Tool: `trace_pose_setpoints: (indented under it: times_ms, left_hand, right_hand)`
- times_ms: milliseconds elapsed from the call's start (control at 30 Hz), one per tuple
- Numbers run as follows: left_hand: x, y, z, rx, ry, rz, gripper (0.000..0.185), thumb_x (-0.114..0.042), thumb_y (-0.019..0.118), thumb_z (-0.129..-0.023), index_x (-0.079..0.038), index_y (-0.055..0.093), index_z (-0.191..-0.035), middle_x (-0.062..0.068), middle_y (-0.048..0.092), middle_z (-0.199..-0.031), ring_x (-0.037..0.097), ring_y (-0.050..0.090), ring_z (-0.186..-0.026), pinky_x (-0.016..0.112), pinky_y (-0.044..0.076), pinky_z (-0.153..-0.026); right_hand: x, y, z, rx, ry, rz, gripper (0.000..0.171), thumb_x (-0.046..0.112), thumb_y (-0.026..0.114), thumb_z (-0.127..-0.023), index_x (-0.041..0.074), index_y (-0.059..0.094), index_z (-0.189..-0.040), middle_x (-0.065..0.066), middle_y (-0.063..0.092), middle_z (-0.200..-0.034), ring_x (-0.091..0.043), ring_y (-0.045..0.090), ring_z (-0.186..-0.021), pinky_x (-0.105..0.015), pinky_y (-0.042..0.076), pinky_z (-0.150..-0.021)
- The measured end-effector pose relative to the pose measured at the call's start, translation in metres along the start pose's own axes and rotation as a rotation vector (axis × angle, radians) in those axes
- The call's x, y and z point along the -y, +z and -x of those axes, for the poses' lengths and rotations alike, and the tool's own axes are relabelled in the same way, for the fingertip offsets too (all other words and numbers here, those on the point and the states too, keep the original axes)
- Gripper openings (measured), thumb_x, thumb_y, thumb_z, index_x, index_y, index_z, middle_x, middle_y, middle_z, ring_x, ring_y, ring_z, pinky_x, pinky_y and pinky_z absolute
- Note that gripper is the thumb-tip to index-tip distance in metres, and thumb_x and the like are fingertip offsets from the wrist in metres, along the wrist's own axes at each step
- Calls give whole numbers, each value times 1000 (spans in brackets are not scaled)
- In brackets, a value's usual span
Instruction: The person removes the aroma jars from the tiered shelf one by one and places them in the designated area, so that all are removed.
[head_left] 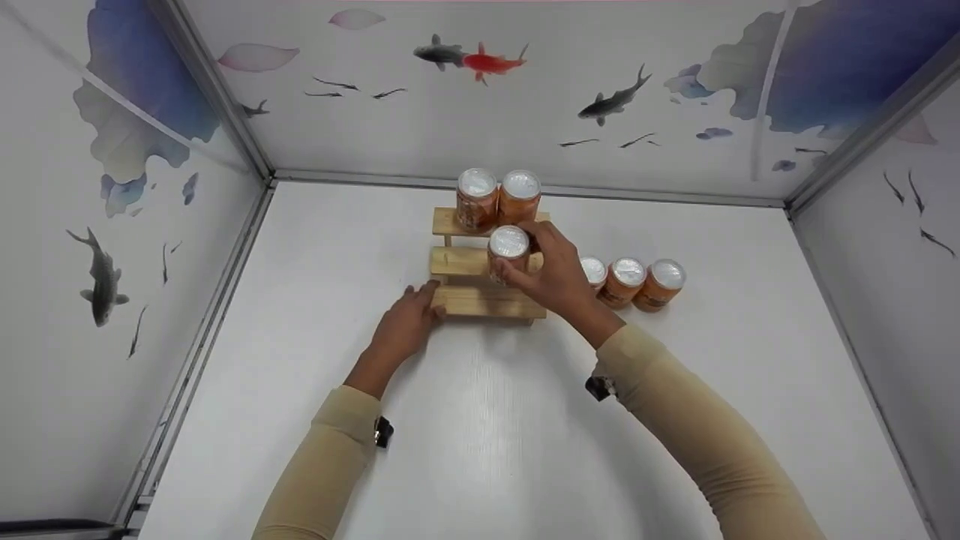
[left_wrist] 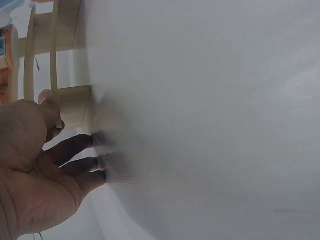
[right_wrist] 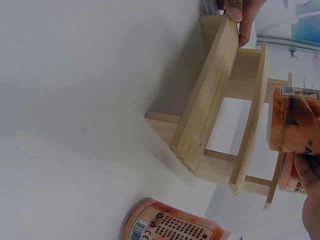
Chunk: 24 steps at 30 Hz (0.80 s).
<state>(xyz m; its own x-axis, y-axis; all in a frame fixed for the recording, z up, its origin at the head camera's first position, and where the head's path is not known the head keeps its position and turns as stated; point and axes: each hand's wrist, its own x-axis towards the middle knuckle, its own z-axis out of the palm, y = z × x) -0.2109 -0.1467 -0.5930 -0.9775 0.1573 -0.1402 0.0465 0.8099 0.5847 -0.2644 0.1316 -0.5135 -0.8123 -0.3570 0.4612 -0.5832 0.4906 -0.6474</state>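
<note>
At frame centre, right hand [head_left: 559,274] pinches orange cylindrical can [head_left: 508,246], left hand [head_left: 405,322] tiered wooden rack [head_left: 487,303]; clipping its edge could topple the can.

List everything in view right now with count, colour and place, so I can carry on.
Table: one, white, beneath the work
Wooden rack: one, pale wood, toward the table's far side
Upper canisters: two, orange with silvery tops, on the top shelf
Held canister: one, same colours, over the middle shelf; contact unclear
Table canisters: three, same colours, row right of the rack
Walls: three, white with painted fish, left, back and right
Dark object: one, black, cut off at lower left
Wrist devices: two, black, one per wrist
Sleeves: two, beige, on both arms
Left hand: one, bare, gripping the bottom shelf's left end
Right hand: one, bare, holding the canister
</note>
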Motion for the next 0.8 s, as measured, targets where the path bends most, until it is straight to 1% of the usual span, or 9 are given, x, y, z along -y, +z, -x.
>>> trace_pose_setpoints:
  times_ms: [200, 233, 333, 467, 533, 633, 700, 767, 800]
  left_hand:
    - [-1, 0, 0, -7, 9, 11, 61, -41, 53, -118, -11, 43, -169, 28, 51, -167, 48, 40, -163, 70, 42, -125]
    - [-1, 0, 0, 0, 3, 21, 62, -42, 53, -118, -11, 42, -170, 28, 50, -168, 47, 39, -164, 67, 42, -126]
    - [-1, -1, 0, 10, -6, 19, 62, -42, 53, -118, -14, 41, -171, 27, 48, -170, 46, 38, -165, 66, 42, -127]
    - [1, -1, -1, 14, -16, 13, 61, -41, 53, -118, -16, 40, -172, 27, 48, -170, 46, 38, -165, 66, 42, -127]
    - [5, 2, -4, 6, -12, 7, 61, -42, 53, -118, -17, 41, -172, 28, 48, -169, 47, 39, -163, 67, 43, -126]
    - [18, 11, -12, -14, 7, -5, 59, -44, 51, -118, -18, 43, -170, 28, 51, -167, 49, 43, -160, 68, 46, -122]
    - [17, 12, -11, -17, 12, -4, 59, -43, 51, -118, -17, 43, -170, 29, 52, -166, 49, 44, -160, 69, 46, -122]
    - [13, 8, -8, -11, 10, 8, 59, -42, 51, -118, -16, 42, -171, 28, 51, -167, 49, 42, -161, 69, 44, -124]
    - [7, 4, -5, -5, 2, 15, 59, -41, 51, -118, -16, 42, -171, 28, 50, -168, 48, 41, -162, 68, 43, -125]
  right_hand:
    - [-4, -9, 6, -23, -15, 12, 60, 27, 88, -98, -3, 61, -142, -20, 68, -122, -32, 74, -107, -49, 66, -91]
    - [-4, -11, 7, -25, -17, 12, 60, 26, 89, -97, -3, 62, -142, -20, 68, -122, -32, 74, -107, -49, 66, -90]
    - [-6, -16, 11, -25, -11, 23, 59, 26, 89, -96, -3, 62, -141, -19, 68, -123, -30, 74, -109, -50, 66, -91]
    - [-8, -21, 15, -20, 15, 40, 59, 27, 89, -96, -1, 62, -140, -18, 68, -124, -29, 74, -110, -47, 66, -92]
    - [-8, -24, 17, -19, 31, 48, 59, 27, 90, -96, -1, 62, -140, -17, 69, -125, -29, 74, -110, -44, 66, -92]
    - [-10, -26, 20, -23, 56, 56, 60, 28, 91, -94, -1, 63, -139, -16, 69, -124, -28, 74, -109, -42, 66, -92]
    - [-11, -27, 22, -26, 77, 62, 61, 29, 92, -93, 0, 63, -139, -15, 69, -124, -27, 74, -109, -42, 65, -92]
    - [-11, -29, 24, -31, 96, 70, 62, 31, 92, -93, 1, 64, -139, -14, 70, -123, -27, 74, -109, -42, 65, -91]
    - [-11, -29, 26, -35, 101, 77, 63, 32, 92, -93, 2, 64, -139, -14, 70, -123, -27, 74, -109, -43, 65, -91]
